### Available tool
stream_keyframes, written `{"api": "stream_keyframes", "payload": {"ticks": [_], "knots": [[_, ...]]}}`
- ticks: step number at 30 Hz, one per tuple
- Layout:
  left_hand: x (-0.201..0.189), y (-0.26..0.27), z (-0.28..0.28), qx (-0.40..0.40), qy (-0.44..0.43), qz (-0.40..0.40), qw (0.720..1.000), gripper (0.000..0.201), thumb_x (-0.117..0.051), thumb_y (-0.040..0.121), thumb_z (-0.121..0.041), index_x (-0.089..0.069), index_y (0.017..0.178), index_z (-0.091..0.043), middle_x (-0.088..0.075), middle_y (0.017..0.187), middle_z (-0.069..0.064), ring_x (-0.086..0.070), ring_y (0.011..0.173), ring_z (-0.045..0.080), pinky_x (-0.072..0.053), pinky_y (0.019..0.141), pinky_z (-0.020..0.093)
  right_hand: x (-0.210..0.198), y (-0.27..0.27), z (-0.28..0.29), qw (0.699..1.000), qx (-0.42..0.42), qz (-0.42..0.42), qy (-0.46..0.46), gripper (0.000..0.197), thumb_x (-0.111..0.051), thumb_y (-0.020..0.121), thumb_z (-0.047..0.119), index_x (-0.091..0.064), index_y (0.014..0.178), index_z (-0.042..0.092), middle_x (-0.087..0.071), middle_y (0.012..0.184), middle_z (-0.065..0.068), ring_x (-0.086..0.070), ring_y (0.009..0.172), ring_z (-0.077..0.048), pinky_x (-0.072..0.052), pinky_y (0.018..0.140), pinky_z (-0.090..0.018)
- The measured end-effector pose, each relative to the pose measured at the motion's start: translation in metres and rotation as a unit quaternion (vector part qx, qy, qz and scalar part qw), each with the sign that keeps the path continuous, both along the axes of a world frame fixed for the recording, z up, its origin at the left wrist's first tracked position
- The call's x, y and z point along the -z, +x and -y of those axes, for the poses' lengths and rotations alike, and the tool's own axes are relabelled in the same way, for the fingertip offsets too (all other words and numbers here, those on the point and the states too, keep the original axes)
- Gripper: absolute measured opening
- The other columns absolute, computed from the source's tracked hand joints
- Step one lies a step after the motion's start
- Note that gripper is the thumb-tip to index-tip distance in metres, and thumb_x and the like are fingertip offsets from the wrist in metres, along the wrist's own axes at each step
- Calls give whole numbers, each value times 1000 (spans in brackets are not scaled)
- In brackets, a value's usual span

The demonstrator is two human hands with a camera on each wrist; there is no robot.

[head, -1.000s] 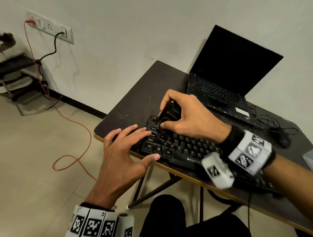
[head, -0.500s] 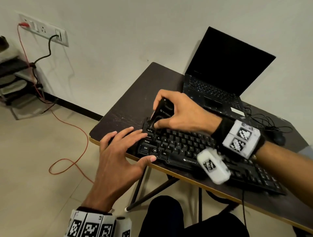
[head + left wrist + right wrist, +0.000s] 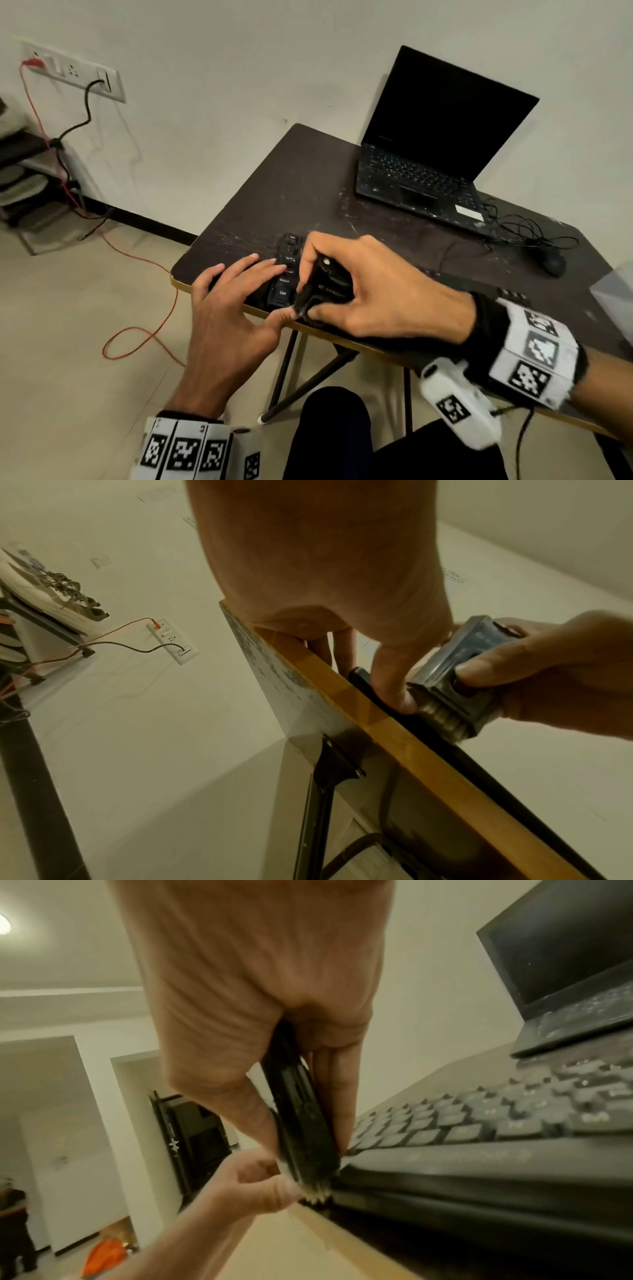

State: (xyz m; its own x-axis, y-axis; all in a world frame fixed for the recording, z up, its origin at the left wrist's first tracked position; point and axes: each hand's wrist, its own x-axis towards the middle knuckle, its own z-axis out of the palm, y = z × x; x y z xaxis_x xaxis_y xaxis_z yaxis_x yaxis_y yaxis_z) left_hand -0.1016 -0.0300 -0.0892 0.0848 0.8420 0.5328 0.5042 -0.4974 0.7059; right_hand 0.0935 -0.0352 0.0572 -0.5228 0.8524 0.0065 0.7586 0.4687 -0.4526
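Right hand (image 3: 373, 291) grips the brush (image 3: 323, 289), bristles down at the near-left corner of the keyboard (image 3: 283, 292). Left hand (image 3: 226, 308) lies flat, fingers straight, steadying it. If I push too hard, the keyboard could slide off the table (image 3: 308, 192) edge.

The head camera looks forward and down from above the near edge of the desk (image 3: 308, 178) toward the wall (image 3: 239, 68). The left wrist camera sits close below that edge, looking up along the left hand (image 3: 325, 561). The right wrist camera looks closely down the right hand (image 3: 257, 974). All three share the brush (image 3: 322, 291) at the end of the keyboard (image 3: 286, 281) by the near left corner.
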Motion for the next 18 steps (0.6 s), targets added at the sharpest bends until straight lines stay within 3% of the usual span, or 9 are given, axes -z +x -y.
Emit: {"api": "stream_keyframes", "payload": {"ticks": [2,5,11,15,18], "knots": [[-1,0,0,-2,-1,-9,1000,63,-65,79,-65,-65,134,-36,-53,141,-26,-32,142,-15,-20,121,36,-1,8,-16,999,43,-6,17,37,-86,79,21,-59,102,33,-77,85,-1,-74,73,-19,-61,68,-45],[-2,2,1,-7,-1,-17,1000,64,-63,79,-67,-64,135,-37,-52,141,-25,-29,140,-18,-15,121,29,-4,23,-37,991,128,-14,44,37,-88,77,20,-60,100,31,-75,81,-2,-70,66,-14,-58,67,-43],[0,2,-1,-10,7,-12,1000,63,-64,80,-65,-65,134,-35,-54,141,-23,-28,140,-19,-17,120,32,4,12,3,999,37,-10,1,37,-85,80,19,-59,102,34,-77,85,0,-75,75,-19,-60,68,-45],[-2,2,1,-9,0,-14,1000,63,-66,78,-64,-65,134,-36,-51,140,-26,-27,138,-22,-12,120,24,-2,44,-35,983,174,-5,58,38,-89,77,22,-61,101,31,-77,84,-3,-71,69,-16,-58,69,-41],[-2,3,1,-17,4,-4,1000,63,-67,76,-64,-67,132,-34,-51,138,-28,-25,137,-24,-14,119,24,3,47,-33,979,186,-1,82,37,-88,77,19,-61,100,31,-76,79,-1,-68,64,-12,-55,63,-33]]}}
